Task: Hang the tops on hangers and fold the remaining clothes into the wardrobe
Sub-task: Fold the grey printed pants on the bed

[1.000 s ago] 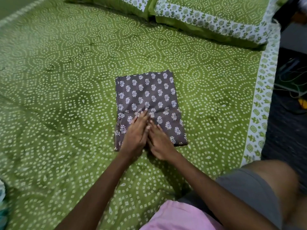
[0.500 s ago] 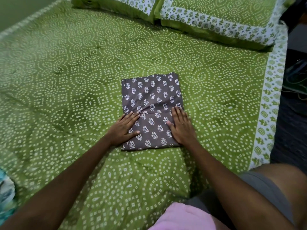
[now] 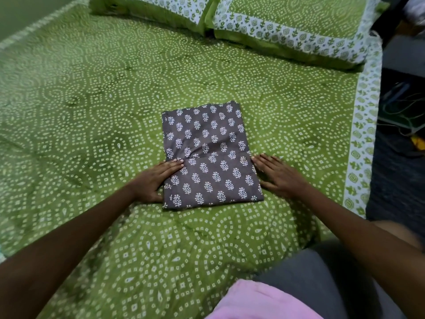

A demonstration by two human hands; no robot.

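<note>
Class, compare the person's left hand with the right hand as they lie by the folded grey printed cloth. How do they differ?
The left hand rests its fingertips on the folded cloth at its left edge; the right hand lies on the green bedsheet beside the cloth's right edge. The left fingers lie together; the right fingers are spread. Both lie flat, palm down.

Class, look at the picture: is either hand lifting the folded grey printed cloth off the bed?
No, the cloth lies flat on the bedsheet, with the left hand and right hand open at its sides.

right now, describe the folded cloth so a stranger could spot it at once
Start from the green dotted bedspread that fills the view. Near its middle, below the two pillows, lies the folded cloth, between the left hand and the right hand. It is the only grey-brown piece, printed with white sprigs.
</note>
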